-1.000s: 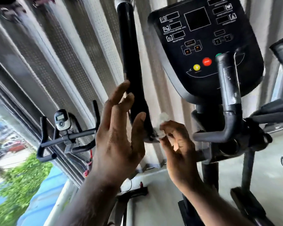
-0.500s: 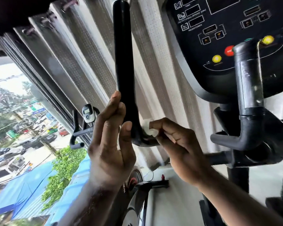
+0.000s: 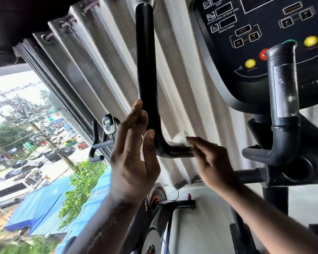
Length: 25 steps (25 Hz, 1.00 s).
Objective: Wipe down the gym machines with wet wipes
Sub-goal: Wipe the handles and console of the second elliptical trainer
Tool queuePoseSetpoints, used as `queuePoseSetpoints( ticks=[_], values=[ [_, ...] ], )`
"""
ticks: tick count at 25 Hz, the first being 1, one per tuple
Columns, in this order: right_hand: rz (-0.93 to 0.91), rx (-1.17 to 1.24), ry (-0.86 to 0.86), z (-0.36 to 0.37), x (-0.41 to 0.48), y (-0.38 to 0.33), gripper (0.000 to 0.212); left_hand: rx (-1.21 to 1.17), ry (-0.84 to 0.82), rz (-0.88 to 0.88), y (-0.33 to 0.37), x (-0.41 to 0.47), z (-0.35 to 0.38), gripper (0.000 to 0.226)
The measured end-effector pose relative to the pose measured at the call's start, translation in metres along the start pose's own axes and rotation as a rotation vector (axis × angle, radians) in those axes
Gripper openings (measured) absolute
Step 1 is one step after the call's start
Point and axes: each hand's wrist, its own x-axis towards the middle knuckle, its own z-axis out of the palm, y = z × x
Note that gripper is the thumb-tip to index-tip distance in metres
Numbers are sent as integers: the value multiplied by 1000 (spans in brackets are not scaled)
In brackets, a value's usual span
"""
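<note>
A black upright handlebar (image 3: 145,70) of the gym machine rises in the middle and bends right at its foot. My left hand (image 3: 134,153) rests against the bar's lower left side with fingers straight and thumb near the bend. My right hand (image 3: 207,158) pinches a small white wet wipe (image 3: 180,139) and presses it on the horizontal part of the bar just right of the bend. The machine's black console (image 3: 255,43) with yellow and red buttons fills the upper right.
A second black grip (image 3: 283,99) stands at right in front of the console. An exercise bike's handlebars with a small display (image 3: 107,125) sit at left by the window. Perforated blinds (image 3: 99,61) hang behind. Another bike's wheel housing (image 3: 154,208) lies below.
The view has tilted up and closer. My right hand has slid the wipe along the bar's bend to the right. My left hand has stayed against the bar.
</note>
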Motion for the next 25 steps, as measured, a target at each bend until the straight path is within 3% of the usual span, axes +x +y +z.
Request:
queuePoseSetpoints(
  ticks=[3, 6, 10, 13, 16, 19, 25],
  values=[
    [226, -267, -184, -5, 3, 65, 37, -16, -5, 8, -2, 0, -2, 29],
    [305, -313, -311, -1, 9, 80, 44, -42, -33, 17, -5, 2, -5, 28],
    [495, -227, -287, 1, 18, 45, 34, -121, -76, 29, -12, 9, -11, 26],
    [402, -161, -333, -12, 33, -22, 31, -246, -97, 35, -22, 13, -14, 23],
    [322, -188, -428, -24, 50, -95, 53, -444, -134, -18, -38, 22, -22, 7],
    [485, -25, -372, -24, 68, -133, 33, -513, -89, -59, -53, 29, -30, 1],
    [825, 254, -92, -21, 100, -168, 25, -662, -118, -89, -77, 39, -21, 12]
  ],
)
